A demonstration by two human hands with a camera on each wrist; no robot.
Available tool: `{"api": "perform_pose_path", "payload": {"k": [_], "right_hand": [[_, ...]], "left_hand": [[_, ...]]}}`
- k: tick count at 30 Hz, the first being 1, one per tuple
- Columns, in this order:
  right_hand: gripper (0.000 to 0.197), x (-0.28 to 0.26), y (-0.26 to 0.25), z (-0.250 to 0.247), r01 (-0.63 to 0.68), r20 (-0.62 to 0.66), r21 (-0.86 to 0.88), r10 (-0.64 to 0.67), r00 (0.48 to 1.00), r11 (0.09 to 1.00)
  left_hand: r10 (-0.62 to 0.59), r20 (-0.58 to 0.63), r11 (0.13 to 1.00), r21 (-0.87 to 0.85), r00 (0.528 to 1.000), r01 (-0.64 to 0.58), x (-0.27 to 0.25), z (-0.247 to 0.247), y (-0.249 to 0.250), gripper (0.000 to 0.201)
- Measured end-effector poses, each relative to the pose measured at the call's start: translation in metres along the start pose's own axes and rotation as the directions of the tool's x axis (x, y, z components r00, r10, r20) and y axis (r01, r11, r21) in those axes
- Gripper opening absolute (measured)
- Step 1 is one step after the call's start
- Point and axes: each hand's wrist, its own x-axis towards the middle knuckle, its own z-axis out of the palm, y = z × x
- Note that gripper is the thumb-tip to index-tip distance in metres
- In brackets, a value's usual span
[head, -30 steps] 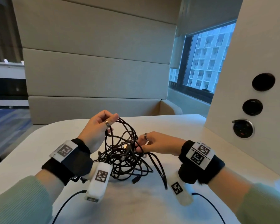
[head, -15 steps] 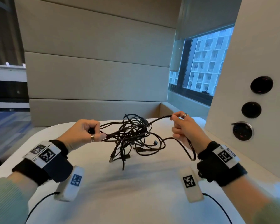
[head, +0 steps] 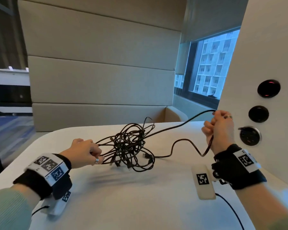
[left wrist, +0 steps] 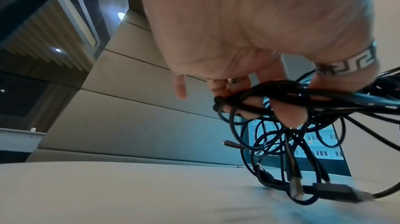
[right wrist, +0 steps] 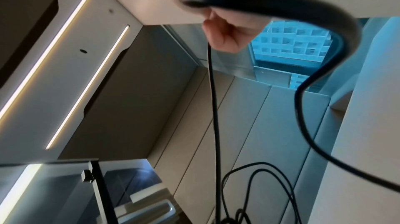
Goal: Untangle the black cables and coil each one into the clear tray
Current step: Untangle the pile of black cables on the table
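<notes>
Black cables (head: 128, 146) knotted between the hands, low over the white tabletop (head: 140, 196). Left hand (head: 83, 152) clenched on several strands at the knot's edge; right hand (head: 220, 128) fisted round one cable — raised well off to the right. Farther apart than half a second ago, one strand drawn longer — tangle lower.

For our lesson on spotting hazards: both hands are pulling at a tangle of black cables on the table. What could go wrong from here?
1. The right hand draws one cable away while the left hand grips several strands, so the tangle may knot tighter.
2. Loose plugs dangling under the tangle could snag in its loops.
3. No clear tray is in view, so coiling may be delayed.
</notes>
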Motion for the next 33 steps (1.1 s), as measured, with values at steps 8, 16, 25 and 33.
{"api": "perform_pose_path", "payload": {"k": [8,16,25,33], "right_hand": [[0.023,-0.006,0.012,-0.005,-0.072,0.122,-0.241,0.104,0.987,0.968],[0.017,0.005,0.011,-0.017,-0.070,0.180,-0.619,0.229,0.957,0.782],[0.052,-0.034,0.055,0.016,0.771,0.690,-0.603,0.350,0.634,-0.205],[0.027,-0.051,0.110,0.051,0.799,0.659,-0.597,0.528,0.536,-0.065]], "left_hand": [[-0.102,0.059,0.995,0.000,0.993,0.102,0.007,-0.016,0.045,0.029],[-0.072,0.208,0.996,0.068,0.976,0.059,0.037,0.013,0.103,0.069],[-0.092,0.258,0.957,-0.245,0.962,0.157,0.034,0.025,0.095,0.078],[-0.035,0.112,0.865,-0.495,0.993,0.087,0.027,0.021,0.093,0.060]]}}
